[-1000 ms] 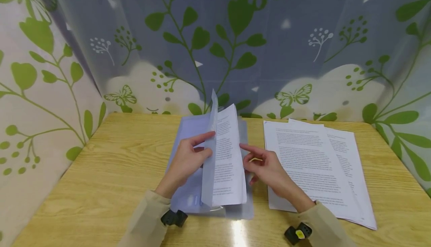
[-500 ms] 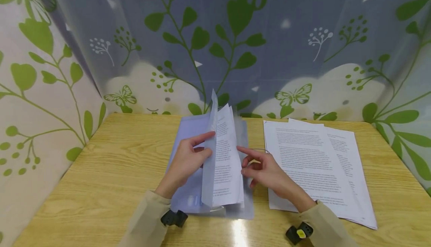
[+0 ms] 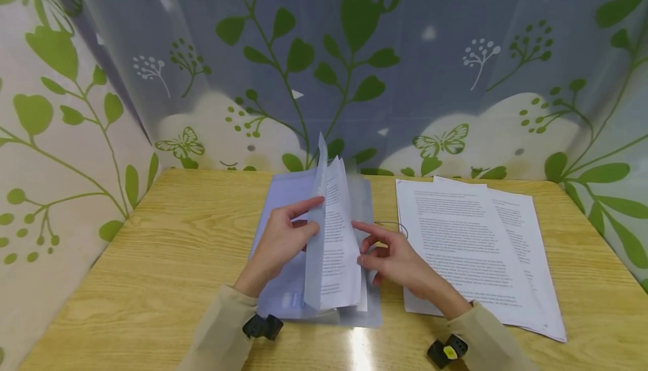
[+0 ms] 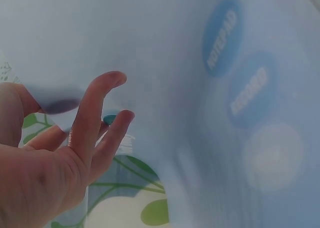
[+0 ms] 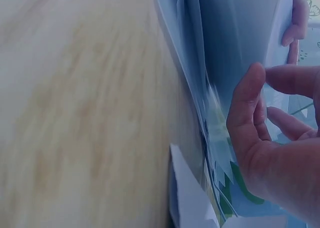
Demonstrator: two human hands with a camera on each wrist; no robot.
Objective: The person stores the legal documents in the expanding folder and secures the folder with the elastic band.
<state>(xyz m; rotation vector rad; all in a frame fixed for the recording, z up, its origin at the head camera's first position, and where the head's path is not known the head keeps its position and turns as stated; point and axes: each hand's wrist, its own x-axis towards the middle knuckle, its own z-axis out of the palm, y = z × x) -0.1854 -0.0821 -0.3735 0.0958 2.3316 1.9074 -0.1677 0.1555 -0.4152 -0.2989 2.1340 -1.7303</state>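
Observation:
A translucent plastic folder (image 3: 286, 236) lies on the table, its cover (image 3: 315, 247) raised. In the head view the left hand (image 3: 286, 230) grips the raised cover with index finger and thumb. Printed sheets (image 3: 338, 236) stand bowed inside, just right of the cover. The right hand (image 3: 392, 253) touches the right edge of these sheets with its index fingertip and thumb, the index finger stretched out. Through the left wrist view, the plastic (image 4: 165, 47) carries round blue labels reading NOTEPAD and RECORD. The right wrist view has the fingers (image 5: 245, 107) close beside the sheets' edge.
A fanned stack of printed pages (image 3: 460, 258) lies on the wooden table (image 3: 177, 258) to the right, partly under the right forearm. A thin elastic loop (image 3: 397, 225) sticks out from the folder toward that stack. A leaf-patterned curtain (image 3: 430, 78) encloses the table's back and sides.
The right hand has moved slightly left, and the free edge of the sheets in the folder has shifted left and bowed more. The left hand and cover have stayed in place.

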